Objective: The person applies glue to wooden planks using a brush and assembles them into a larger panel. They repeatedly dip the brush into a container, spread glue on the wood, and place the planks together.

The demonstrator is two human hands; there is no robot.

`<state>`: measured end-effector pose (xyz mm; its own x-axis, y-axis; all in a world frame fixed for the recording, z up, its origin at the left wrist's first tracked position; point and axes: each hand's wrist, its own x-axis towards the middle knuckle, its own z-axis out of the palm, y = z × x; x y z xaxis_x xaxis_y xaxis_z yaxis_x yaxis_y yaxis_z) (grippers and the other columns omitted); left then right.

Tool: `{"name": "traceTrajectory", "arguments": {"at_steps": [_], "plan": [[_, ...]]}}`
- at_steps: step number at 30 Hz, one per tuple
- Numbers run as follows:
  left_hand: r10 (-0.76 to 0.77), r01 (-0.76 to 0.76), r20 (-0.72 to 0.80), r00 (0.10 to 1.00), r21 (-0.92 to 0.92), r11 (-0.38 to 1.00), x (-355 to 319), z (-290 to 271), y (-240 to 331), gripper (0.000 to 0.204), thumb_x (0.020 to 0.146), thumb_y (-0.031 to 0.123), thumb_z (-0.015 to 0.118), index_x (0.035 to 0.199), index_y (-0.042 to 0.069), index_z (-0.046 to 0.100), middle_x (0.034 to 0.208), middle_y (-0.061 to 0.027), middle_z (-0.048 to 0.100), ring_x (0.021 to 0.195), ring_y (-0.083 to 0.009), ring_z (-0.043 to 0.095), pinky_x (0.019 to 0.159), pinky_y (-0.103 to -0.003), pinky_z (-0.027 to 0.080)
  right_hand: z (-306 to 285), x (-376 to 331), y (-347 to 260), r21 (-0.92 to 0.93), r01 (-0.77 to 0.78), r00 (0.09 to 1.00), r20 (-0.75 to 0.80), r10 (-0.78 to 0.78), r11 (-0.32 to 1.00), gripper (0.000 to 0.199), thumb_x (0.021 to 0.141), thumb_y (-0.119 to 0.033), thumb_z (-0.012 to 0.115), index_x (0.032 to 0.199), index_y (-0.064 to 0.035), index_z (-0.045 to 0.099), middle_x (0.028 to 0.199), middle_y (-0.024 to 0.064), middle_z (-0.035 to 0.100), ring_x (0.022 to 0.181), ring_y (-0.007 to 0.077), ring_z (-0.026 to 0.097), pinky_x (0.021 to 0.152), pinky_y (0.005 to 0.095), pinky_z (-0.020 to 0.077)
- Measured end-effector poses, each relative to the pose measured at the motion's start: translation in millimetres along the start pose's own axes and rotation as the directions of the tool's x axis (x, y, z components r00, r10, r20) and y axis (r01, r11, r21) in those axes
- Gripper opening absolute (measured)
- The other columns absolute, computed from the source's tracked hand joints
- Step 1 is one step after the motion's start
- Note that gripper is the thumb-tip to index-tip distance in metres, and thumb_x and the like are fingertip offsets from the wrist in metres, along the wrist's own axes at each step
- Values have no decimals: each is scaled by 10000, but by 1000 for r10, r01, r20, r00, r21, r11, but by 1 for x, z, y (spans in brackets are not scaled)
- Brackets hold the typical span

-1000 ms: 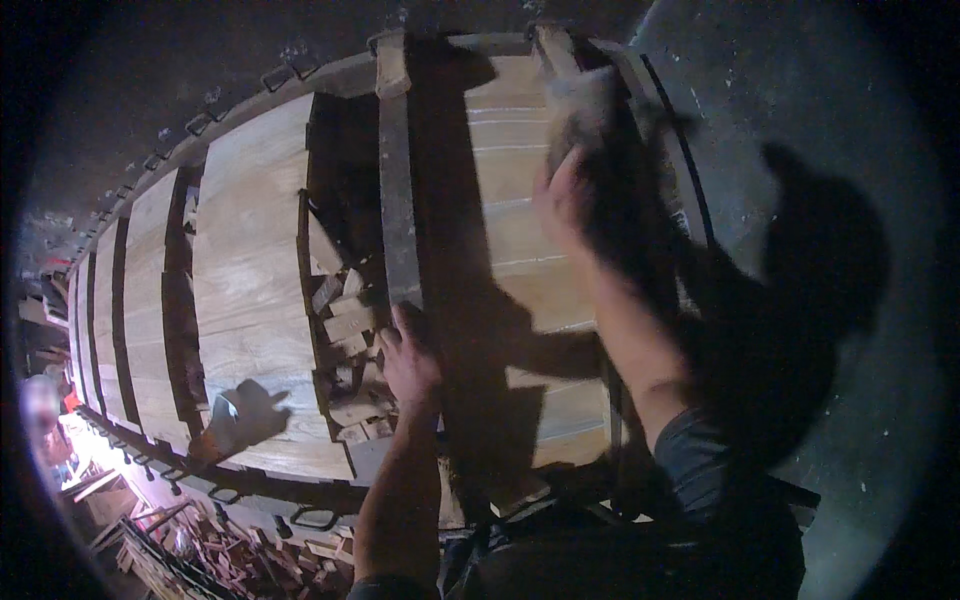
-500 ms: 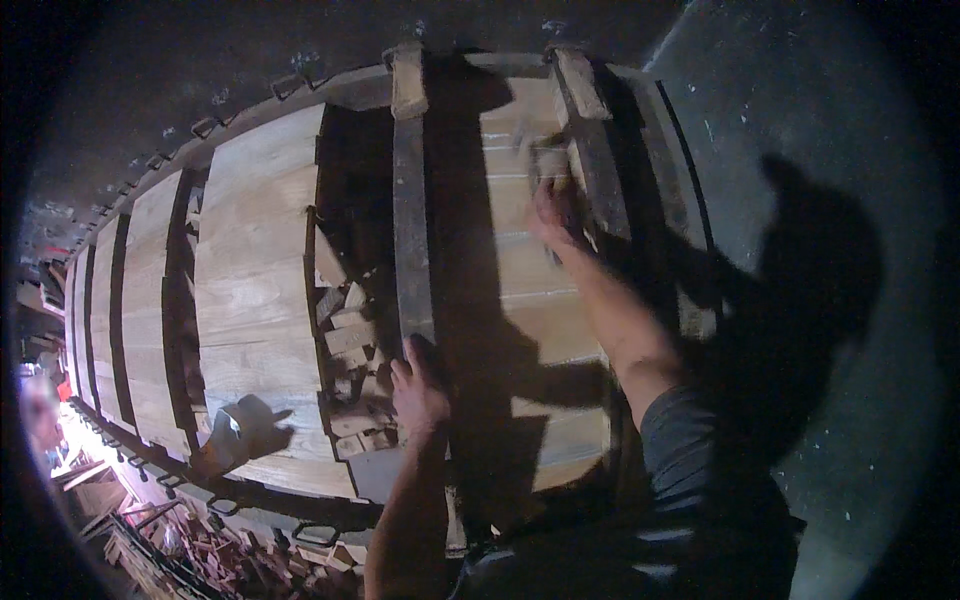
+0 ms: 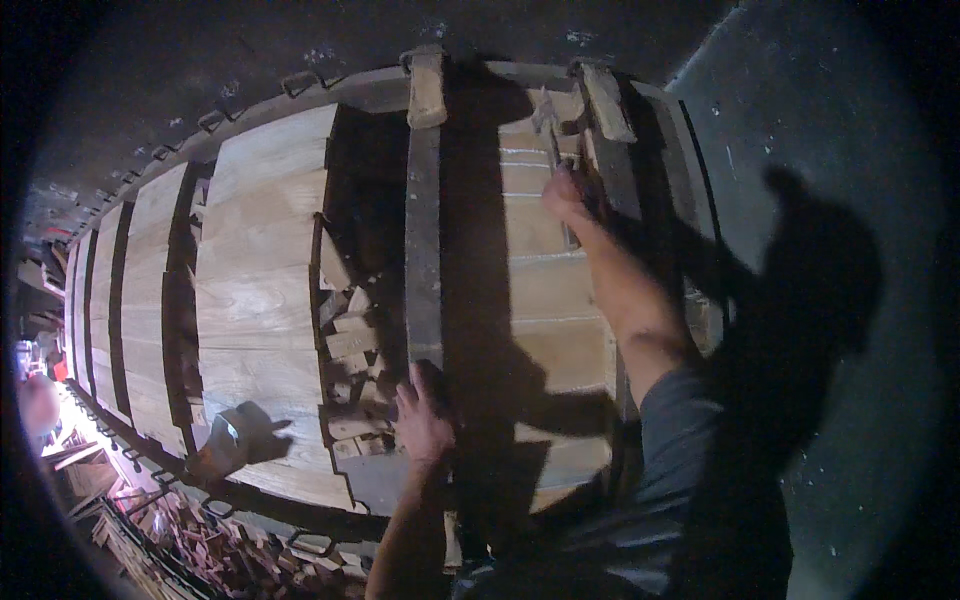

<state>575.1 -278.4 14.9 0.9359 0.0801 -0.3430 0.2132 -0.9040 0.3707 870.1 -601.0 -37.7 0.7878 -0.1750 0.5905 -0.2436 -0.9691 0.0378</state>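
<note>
I have the right hand [image 3: 572, 197] over the far part of the right-hand panel [image 3: 548, 275], its fingers curled together around the handle of a hammer [image 3: 553, 140]. The hammer lies roughly lengthwise, its head pointing to the far side and the handle's end showing on the near side of the fist. It is just left of the right dark bar [image 3: 622, 185], close to the wooden block [image 3: 608, 105] on that bar's far end. The details of the hammer head are soft, so I cannot make out its exact shape.

I see the left hand [image 3: 427, 430] nearer to me, laid on the near part of the left dark bar [image 3: 424, 230]. Its fingers are slightly spread and point to the far side; the right side of the hand sinks into shadow, so I cannot tell whether they pinch the bar or only rest on it. A second wooden block [image 3: 428, 90] sits at this bar's far end.

Thin white lines run across the right-hand panel between its boards, and a broad shadow covers its left side. Left of the left bar, offcuts [image 3: 350, 335] fill a dark gap, and beyond them lies a pale wooden panel [image 3: 265, 270]. A pale container [image 3: 225, 440] is at that panel's near left corner. Further near and left I see a heap of scrap wood [image 3: 215, 545].
</note>
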Motion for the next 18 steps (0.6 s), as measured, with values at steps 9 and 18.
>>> {"name": "traceTrajectory", "arguments": {"at_steps": [9,18], "plan": [[-43,44,-11,999,66,997,-13,15,-26,999,726,250,703,1541,138,138,1384,-309,396,1273,-482,421,958,-506,464,-37,91,-36,483,-580,796,507,331,656,718,883,-188,592,1462,27,226,1371,314,455,1260,417,487,1039,460,405],[25,-25,22,999,-22,999,-8,-11,3,985,723,157,687,1541,154,139,1406,-313,367,1209,-485,464,909,-495,484,78,55,37,190,-243,570,821,-18,951,523,813,-354,619,1204,-7,605,1235,246,577,1180,361,545,1000,445,430]]}}
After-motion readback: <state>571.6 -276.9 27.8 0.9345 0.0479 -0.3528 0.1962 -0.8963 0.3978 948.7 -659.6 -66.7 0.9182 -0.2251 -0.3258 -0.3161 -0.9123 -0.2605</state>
